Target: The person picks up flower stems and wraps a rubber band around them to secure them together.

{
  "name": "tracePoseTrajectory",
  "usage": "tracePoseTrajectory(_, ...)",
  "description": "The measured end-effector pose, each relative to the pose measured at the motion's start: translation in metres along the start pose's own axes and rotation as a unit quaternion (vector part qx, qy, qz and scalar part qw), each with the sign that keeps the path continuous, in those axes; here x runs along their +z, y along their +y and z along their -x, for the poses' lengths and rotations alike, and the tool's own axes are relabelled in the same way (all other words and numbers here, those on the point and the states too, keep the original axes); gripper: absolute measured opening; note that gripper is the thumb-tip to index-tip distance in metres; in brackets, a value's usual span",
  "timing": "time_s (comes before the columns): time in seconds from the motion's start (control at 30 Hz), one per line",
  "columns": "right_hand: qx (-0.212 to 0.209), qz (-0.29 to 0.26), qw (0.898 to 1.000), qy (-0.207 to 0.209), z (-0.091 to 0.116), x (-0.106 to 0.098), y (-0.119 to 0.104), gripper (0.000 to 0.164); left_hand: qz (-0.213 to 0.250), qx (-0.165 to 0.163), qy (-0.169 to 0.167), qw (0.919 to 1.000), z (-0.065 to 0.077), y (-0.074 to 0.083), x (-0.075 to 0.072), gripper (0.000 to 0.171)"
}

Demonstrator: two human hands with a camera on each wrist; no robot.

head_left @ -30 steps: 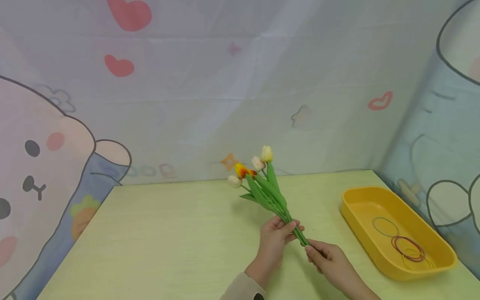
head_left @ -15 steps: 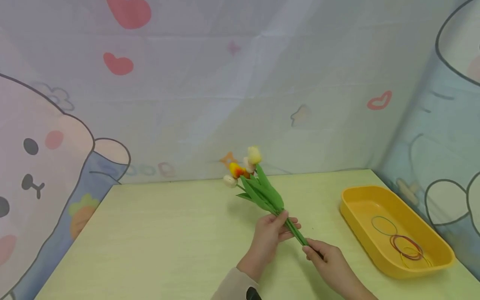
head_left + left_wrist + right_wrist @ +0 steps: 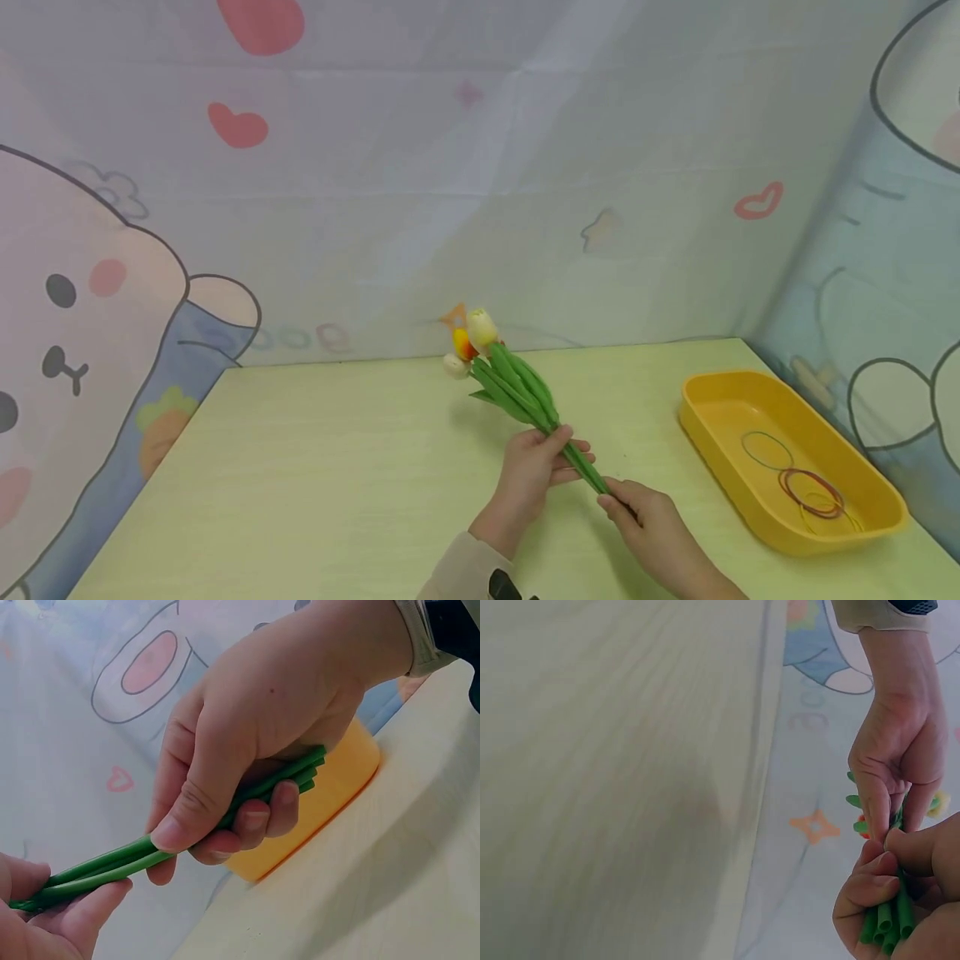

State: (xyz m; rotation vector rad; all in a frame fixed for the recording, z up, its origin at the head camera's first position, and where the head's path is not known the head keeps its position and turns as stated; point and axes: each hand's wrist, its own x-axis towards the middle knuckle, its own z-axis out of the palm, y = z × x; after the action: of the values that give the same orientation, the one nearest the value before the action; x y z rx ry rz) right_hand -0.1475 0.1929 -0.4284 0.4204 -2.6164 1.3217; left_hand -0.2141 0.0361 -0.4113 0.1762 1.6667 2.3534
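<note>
A bunch of tulips (image 3: 517, 390) with white, pale yellow and orange-red heads slants above the table, heads toward the upper left. My left hand (image 3: 528, 471) pinches the green stems just below the leaves, thumb on top. Lower down, my right hand (image 3: 656, 525) grips the stem ends. In the left wrist view the right hand (image 3: 255, 735) has its fingers curled round the stems (image 3: 97, 871), whose cut ends poke out past the palm. Several hollow stem ends (image 3: 889, 922) show in the right wrist view; the heads there are mostly hidden behind the left hand (image 3: 900, 742).
A yellow tray (image 3: 701, 425) stands on the right of the pale green table (image 3: 300, 475). Inside it lie several rubber bands (image 3: 813, 493), green, red and yellow. A cartoon-printed cloth (image 3: 390, 167) hangs behind the table and at its sides.
The tulip heads have swung left and a little lower, bunching closer together. Both hands have shifted slightly left while keeping hold of the stems.
</note>
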Motion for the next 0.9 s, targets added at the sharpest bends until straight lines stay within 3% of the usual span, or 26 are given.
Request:
tracePoseTrajectory(0.37, 0.072, -0.053, 0.995, -0.045, -0.002, -0.005, 0.005, 0.036, 0.007, 0.021, -0.014, 0.9997, -0.002, -0.002, -0.004, 0.025)
tracePoseTrajectory(0.63, 0.074, -0.062, 0.99, -0.098, -0.003, -0.018, 0.006, 0.045, 0.01, 0.031, -0.012, 0.9994, -0.003, -0.005, -0.002, 0.025)
tracePoseTrajectory(0.77, 0.069, -0.016, 0.994, -0.081, -0.004, -0.034, 0.006, 0.05, 0.015, 0.034, -0.001, 0.9993, -0.003, -0.005, -0.002, 0.025)
tracePoseTrajectory(0.9, 0.062, 0.032, 0.997, -0.034, -0.004, -0.055, 0.008, 0.045, 0.023, 0.038, 0.003, 0.999, -0.004, -0.005, -0.002, 0.025)
